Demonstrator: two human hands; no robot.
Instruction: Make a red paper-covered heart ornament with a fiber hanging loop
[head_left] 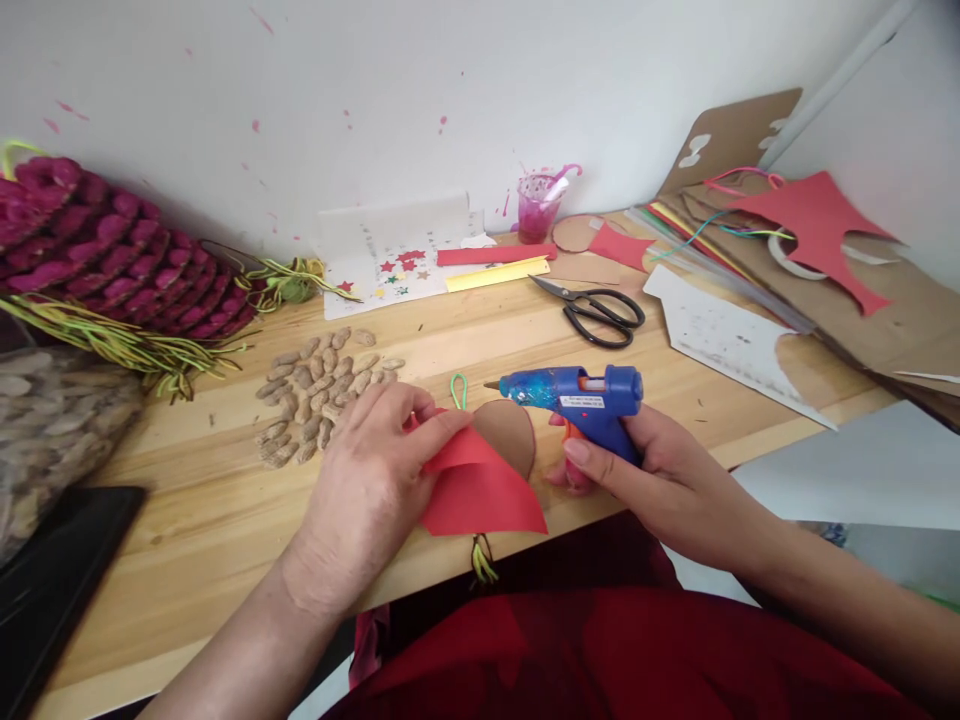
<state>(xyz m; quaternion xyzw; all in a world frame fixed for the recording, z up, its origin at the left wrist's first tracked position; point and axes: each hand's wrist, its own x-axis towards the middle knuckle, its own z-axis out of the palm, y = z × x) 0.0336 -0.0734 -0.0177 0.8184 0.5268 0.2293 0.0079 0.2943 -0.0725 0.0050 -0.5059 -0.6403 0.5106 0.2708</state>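
My left hand pinches the upper left part of a sheet of red paper, which is partly folded over. Beneath the paper lies a round cardboard disc, its right side showing. A green cord loop sticks out above the disc, and a yellow-green tassel hangs below at the table's edge. My right hand grips a blue hot glue gun by its handle, fingers at the orange trigger. Its nozzle points left, above the disc and apart from the red paper.
Peanuts lie left of my left hand, beside a plastic bag of peanuts. Black-handled scissors rest behind the glue gun. Farther back are star stickers and a pink-stained cup. Cardboard and paper scraps occupy the right.
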